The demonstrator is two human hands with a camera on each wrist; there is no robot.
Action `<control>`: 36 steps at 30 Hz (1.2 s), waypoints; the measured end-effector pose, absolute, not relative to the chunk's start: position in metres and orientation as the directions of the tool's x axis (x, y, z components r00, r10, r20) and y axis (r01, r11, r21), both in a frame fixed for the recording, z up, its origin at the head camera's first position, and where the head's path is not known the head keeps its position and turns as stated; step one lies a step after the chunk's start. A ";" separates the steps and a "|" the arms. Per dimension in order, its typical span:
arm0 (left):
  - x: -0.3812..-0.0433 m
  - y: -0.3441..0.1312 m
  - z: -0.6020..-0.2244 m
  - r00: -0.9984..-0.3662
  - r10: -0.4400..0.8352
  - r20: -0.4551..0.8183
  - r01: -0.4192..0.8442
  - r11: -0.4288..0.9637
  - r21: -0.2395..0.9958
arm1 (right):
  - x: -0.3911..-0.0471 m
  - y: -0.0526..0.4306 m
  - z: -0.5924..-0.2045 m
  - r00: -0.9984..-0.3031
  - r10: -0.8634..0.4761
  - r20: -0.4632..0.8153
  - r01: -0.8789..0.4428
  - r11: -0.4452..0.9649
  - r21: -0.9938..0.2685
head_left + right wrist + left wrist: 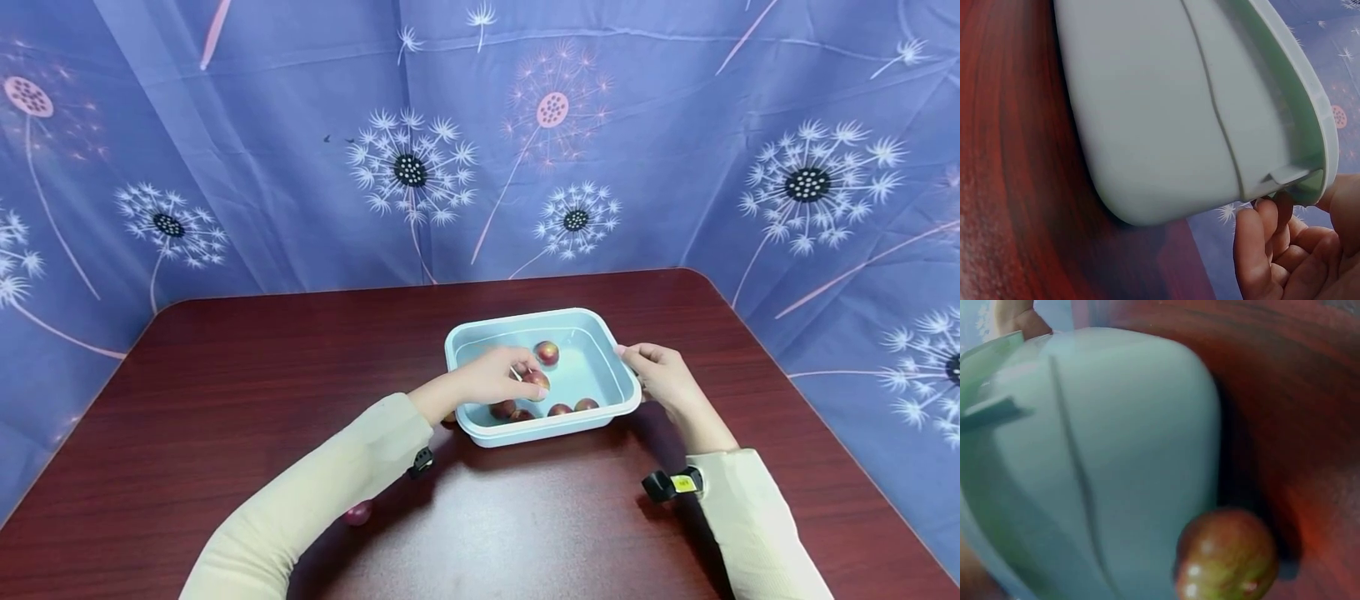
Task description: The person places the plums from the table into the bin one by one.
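Note:
My left hand [491, 377] reaches over the left side of a light blue plastic basin [551, 430] and pinches a red-yellow plum [537, 380] between thumb and fingers, inside the rim. Another plum [547, 352] lies on the basin floor towards the back, and several more, such as one plum [586, 404], line the near wall. At the basin's right end, my right hand [663, 375] grips the rim. In the right wrist view, curled fingers [1252, 250] are under that rim. The left wrist view shows a plum [1227, 555] outside the basin, close to its wall; my left hand's fingers are hidden there.
The basin stands on a dark red wooden table [300, 358]. Beside my left sleeve lies a darker red plum [357, 512], partly covered by the sleeve. A blue curtain [300, 167] with dandelion prints hangs behind the table and along its sides.

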State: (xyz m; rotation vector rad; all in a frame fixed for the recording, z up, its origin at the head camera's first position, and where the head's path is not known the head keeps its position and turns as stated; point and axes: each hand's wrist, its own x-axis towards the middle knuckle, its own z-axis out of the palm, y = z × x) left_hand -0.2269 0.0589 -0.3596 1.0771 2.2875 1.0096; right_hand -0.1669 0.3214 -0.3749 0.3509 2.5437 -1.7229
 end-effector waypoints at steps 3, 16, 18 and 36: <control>-0.227 0.061 -0.366 -0.613 0.788 -0.060 0.492 0.440 0.751 | -0.167 0.322 -0.375 -0.974 0.156 -0.163 0.209 0.353 -0.912; -0.223 0.065 -0.368 -0.617 0.783 -0.076 0.552 0.500 0.668 | -0.169 0.324 -0.375 -0.972 0.160 -0.172 0.217 0.328 -0.920; -0.223 0.065 -0.369 -0.617 0.782 -0.083 0.556 0.508 0.657 | -0.169 0.323 -0.375 -0.972 0.158 -0.176 0.219 0.320 -0.922; -0.222 0.069 -0.369 -0.633 0.744 -0.214 0.530 0.618 0.580 | -0.169 0.322 -0.376 -0.969 0.168 -0.179 0.227 0.335 -0.915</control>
